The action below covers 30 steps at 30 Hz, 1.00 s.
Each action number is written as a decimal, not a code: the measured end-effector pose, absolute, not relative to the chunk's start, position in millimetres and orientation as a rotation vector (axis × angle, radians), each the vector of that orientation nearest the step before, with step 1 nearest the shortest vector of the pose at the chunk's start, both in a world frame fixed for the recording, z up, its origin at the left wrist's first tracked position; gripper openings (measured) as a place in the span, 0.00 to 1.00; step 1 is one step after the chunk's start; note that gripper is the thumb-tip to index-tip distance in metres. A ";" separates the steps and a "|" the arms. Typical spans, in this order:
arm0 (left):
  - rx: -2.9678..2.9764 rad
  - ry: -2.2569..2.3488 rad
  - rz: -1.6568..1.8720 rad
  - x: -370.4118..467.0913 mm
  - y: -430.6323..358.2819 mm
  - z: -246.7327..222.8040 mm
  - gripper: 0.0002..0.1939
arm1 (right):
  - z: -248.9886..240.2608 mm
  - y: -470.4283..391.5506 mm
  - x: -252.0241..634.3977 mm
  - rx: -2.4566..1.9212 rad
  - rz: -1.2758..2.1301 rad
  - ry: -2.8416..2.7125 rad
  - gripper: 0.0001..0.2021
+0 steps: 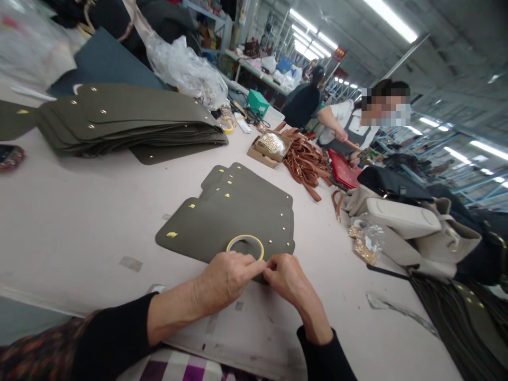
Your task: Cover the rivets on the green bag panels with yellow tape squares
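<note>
Yellow tape roll (245, 238), right at the near edge of the olive panels (254, 211) on the desk (79, 222)! Left hand (232, 272), grip closed on its near rim; right hand (288, 275) meets those fingertips, whether pinching anything I can't tell. Should handle light and firm, sticky at the tape's end: hold the rim. Panels look thin, bendy; take an edge.
</note>
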State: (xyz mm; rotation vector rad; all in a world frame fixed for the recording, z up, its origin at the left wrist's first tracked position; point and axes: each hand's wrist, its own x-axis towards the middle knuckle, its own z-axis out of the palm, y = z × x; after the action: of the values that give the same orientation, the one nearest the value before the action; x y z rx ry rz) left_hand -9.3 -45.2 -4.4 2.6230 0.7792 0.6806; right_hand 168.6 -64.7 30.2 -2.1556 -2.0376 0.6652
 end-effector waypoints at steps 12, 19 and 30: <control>2.459 0.778 0.829 -21.5 -54.4 3.5 0.25 | 34.3 -118.2 155.0 -1.470 0.355 -1.868 0.11; 2.511 0.768 0.808 -22.2 -59.1 8.5 0.14 | 23.9 -116.8 151.0 -1.375 0.158 -2.046 0.08; 2.708 0.742 0.800 -17.3 -47.1 11.0 0.09 | 14.9 -103.7 146.8 -1.643 0.686 -1.383 0.05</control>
State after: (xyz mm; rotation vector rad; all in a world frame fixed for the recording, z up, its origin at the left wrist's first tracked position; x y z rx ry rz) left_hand -17.3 -47.1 11.0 2.7079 0.7417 0.7999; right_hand 146.8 -103.7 14.9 -1.6432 -1.3832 0.6856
